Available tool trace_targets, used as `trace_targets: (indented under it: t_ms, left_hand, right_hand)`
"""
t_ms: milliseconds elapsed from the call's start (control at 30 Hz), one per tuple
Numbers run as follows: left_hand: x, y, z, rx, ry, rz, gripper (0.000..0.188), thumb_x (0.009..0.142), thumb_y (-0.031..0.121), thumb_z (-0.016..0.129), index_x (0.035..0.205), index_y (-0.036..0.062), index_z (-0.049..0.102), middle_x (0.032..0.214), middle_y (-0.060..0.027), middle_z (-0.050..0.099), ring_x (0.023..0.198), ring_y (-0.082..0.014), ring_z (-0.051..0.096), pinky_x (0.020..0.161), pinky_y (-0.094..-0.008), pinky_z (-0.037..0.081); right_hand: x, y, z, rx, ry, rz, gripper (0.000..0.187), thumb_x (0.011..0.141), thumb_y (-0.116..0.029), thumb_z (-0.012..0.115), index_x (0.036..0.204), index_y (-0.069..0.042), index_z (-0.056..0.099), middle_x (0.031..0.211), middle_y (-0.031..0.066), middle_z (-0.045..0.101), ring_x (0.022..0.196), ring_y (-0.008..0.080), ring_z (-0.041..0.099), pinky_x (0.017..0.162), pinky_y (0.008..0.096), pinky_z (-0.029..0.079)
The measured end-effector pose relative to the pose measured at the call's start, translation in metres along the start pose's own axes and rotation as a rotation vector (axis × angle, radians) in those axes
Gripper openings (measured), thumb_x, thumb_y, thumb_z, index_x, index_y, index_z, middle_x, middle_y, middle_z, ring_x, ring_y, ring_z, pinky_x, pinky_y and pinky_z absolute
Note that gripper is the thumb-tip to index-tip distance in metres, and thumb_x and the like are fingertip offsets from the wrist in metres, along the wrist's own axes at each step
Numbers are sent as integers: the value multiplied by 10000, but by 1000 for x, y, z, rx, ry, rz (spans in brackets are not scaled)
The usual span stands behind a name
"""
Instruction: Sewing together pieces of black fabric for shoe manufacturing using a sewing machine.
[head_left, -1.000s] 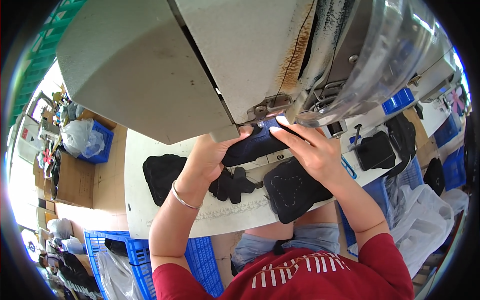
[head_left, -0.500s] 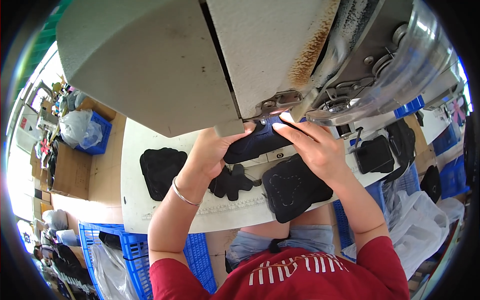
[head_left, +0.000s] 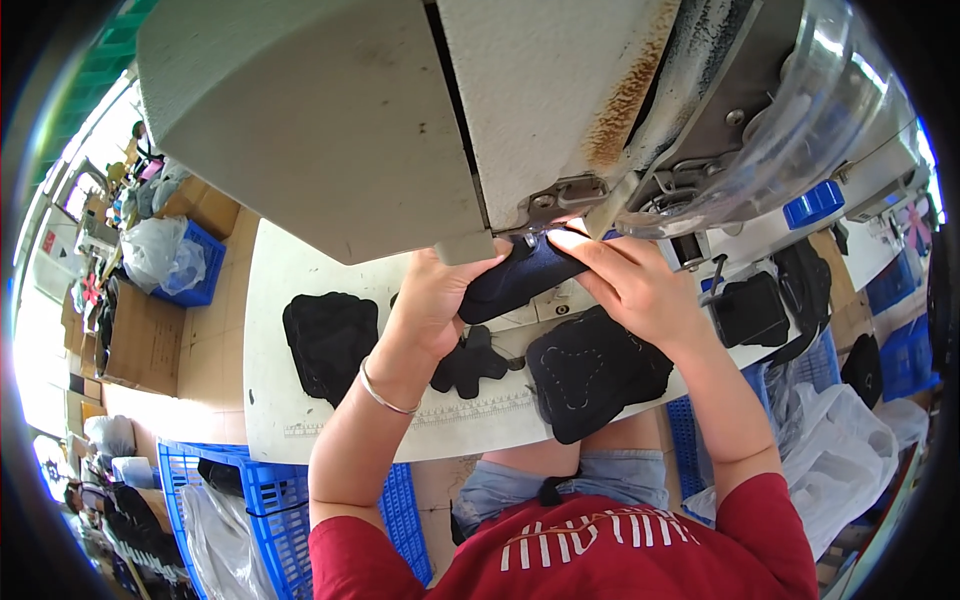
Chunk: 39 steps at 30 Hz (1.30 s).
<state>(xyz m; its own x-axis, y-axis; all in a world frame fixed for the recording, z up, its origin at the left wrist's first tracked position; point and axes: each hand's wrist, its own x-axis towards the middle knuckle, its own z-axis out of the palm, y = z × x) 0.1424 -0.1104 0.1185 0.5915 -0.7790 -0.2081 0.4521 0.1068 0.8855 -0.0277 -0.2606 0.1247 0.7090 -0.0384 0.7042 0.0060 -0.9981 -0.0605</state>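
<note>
A folded dark navy fabric piece [head_left: 522, 283] lies under the head of a sewing machine [head_left: 310, 130], its far edge close to the lit needle area. My left hand [head_left: 432, 300] grips its left end, thumb on top and the other fingers mostly out of sight. On the right side my right hand [head_left: 640, 295] pinches the piece, with fingertips close to the machine's foot. Nearer to me on the white table [head_left: 470, 425] lie a black lobed cut piece [head_left: 470, 362] and a stack of black pieces [head_left: 597, 372] with a stitched outline on top.
Another black stack [head_left: 330, 345] sits at the table's left. A dark phone-like slab [head_left: 750, 308] rests at the right. Blue crates [head_left: 285, 520] stand below the left edge, and clear plastic bags [head_left: 835, 450] bulge at the right. A cardboard box [head_left: 145, 340] is on the floor.
My left hand has shifted slightly right and my right hand's fingers lie closer together on the fabric. The navy piece has turned a little, and the whole view has tilted slightly.
</note>
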Motion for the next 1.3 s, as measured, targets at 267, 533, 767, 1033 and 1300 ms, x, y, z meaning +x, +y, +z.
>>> trace_targets:
  t_ms: [267,533,767,1033,1300]
  left_hand:
    - [-11,-20,15,-126,61,145,216,857,19,670,1063,-42,651,999,-104,694,873,-173,688,790,-305,574]
    - [-16,-32,29,-241,177,190,205,907,40,618,1080,-71,623,1044,-127,692,861,-201,712,764,-339,620]
    - [-19,-34,33,-295,179,148,193,921,65,626,1082,-42,633,1043,-118,699,904,-212,713,824,-372,608]
    - [-21,-37,37,-331,181,147,197,925,101,632,1079,-23,623,1033,-114,702,914,-220,709,817,-381,597]
    - [-33,-41,49,-396,231,121,252,908,139,668,1139,65,602,1033,-49,669,937,-181,671,786,-348,568]
  right_hand:
    - [-4,33,15,352,-219,245,388,763,-231,796,1101,-86,674,1086,79,653,1026,323,588,891,406,482]
    - [-18,10,1,249,83,324,493,776,-158,744,1218,-18,577,1249,182,550,1159,378,497,1013,443,398]
    - [-24,-8,9,148,190,346,307,780,-72,715,1059,-2,609,1152,175,545,1062,343,530,864,385,458]
    - [-18,-56,23,768,114,766,201,880,-173,716,798,5,668,691,40,599,625,102,536,579,261,416]
    - [-13,-43,19,1073,81,864,227,933,-149,651,801,35,675,672,-35,592,645,28,507,572,218,409]
